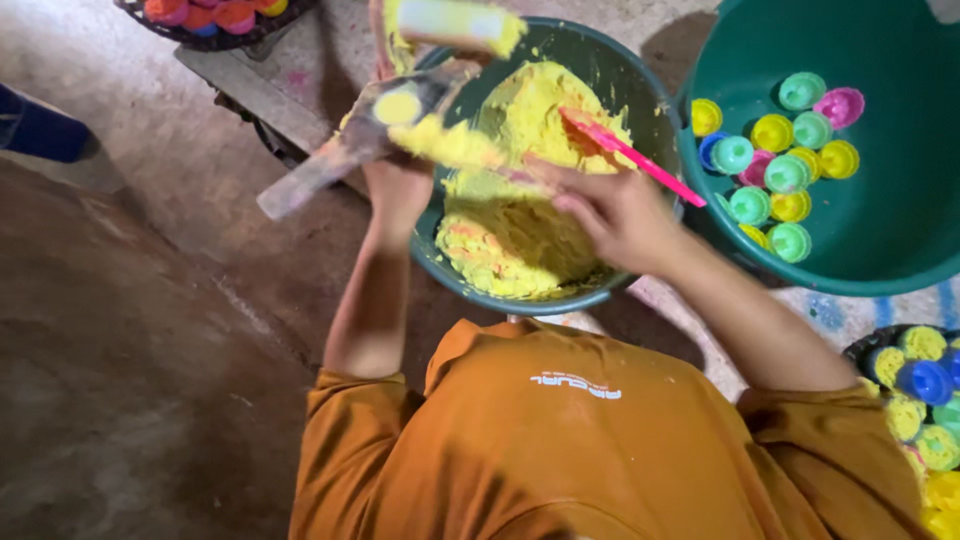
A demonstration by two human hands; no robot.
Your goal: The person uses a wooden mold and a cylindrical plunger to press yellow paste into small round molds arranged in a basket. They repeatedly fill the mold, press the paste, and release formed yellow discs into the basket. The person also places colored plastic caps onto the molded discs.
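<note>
Yellow crumbly paste (520, 190), heaped in a round dark-green bowl (640, 90) that sits on the ground in front of a person in an orange shirt (540, 440). Paste fills most of the bowl, piled high toward the far side, with faint pink streaks near the front edge.

Left hand (398, 190): closed round a flat wooden mould (350, 145) smeared with paste, held tilted over the bowl's left rim; a round yellow-filled hollow shows on its upper face.

Right hand (615, 215): fingers pinched on a pink plastic scraper (625, 150), its blade lying against the heap, handle pointing up and to the right.

Large green tub (900, 230), just right of the bowl: holds small round caps (785, 175) in yellow, green, pink and blue, clustered on its floor.

Dark tray (860, 350), lower right: more round pieces in yellow and blue.

Dark basket (215, 40), top left: orange, pink and yellow pieces.
</note>
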